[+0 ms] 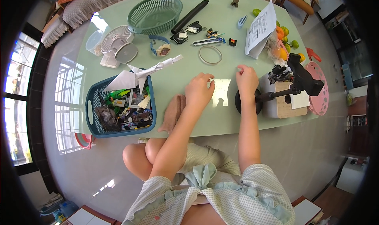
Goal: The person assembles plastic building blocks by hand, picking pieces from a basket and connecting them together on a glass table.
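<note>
My left hand (199, 90) hovers over the middle of the green table, fingers loosely bent and apart, with nothing in it. Under that wrist lies a brown cloth item (173, 111), perhaps a sock. Farther right, my right hand (247, 81) is curled closed, and no object shows in it. It is nearest to the round black base (238, 102) of a stand. A thin metal ring (210, 55) lies on the tabletop beyond both hands. Past it are a pair of compasses (208, 41), sunglasses (187, 32) and a small black-and-orange item (232, 42).
At left stands a blue basket (154, 106) of mixed small items with a folded white paper shape on top. Behind are a white fan (117, 41), a wristwatch (161, 47) and a green colander (132, 12). Fruit, a propped paper sheet (261, 28) and a black stand arm (282, 93) occupy the right.
</note>
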`<state>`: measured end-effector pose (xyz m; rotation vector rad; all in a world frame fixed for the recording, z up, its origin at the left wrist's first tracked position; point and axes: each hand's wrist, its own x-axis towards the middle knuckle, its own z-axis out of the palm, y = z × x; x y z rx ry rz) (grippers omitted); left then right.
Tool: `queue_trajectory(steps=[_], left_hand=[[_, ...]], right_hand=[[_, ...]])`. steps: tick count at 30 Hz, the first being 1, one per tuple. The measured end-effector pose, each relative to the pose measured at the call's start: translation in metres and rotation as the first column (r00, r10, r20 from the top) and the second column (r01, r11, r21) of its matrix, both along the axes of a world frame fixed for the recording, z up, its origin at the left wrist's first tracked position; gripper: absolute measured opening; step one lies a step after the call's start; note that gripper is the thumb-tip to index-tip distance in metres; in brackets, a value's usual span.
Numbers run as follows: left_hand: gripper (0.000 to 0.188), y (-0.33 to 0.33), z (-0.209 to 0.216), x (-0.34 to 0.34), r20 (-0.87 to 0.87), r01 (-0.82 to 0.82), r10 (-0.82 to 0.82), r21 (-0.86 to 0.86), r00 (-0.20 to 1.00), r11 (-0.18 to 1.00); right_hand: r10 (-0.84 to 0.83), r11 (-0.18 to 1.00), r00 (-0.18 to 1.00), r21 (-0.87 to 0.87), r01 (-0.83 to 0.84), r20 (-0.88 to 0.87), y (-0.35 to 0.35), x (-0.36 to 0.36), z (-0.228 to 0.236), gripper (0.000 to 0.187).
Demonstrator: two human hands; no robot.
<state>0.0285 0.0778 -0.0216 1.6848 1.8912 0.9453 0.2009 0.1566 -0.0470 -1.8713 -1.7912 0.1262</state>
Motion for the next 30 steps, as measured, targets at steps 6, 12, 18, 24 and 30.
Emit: queue_trajectory(steps=[6,12,18,24,30], left_hand=[[0.019,0.022,0.000,-0.013,-0.099,-0.055,0.060,0.052,0.993,0.997],[0.034,0.036,-0.005,-0.005,-0.267,-0.070,0.102,0.129,0.958,0.989],[0.043,0.045,-0.017,-0.007,-0.326,-0.090,0.122,0.111,0.938,0.990],[0.036,0.053,-0.027,-0.011,-0.380,-0.094,0.170,0.211,0.909,0.973],[0.023,0.049,-0.028,-0.018,-0.315,-0.144,0.218,0.243,0.924,0.959]], right_hand=[[0.136,0.990,0.956,-0.004,-0.142,-0.260,0.020,-0.022,0.015,0.013],[0.232,0.972,0.916,0.104,-0.209,-0.327,0.058,-0.036,0.018,0.016],[0.202,0.976,0.935,0.132,-0.170,-0.291,0.091,-0.046,0.024,0.017],[0.247,0.969,0.908,0.080,-0.234,-0.338,0.124,-0.059,0.018,0.019],[0.345,0.936,0.896,0.174,-0.306,-0.278,0.168,-0.089,0.024,0.020]])
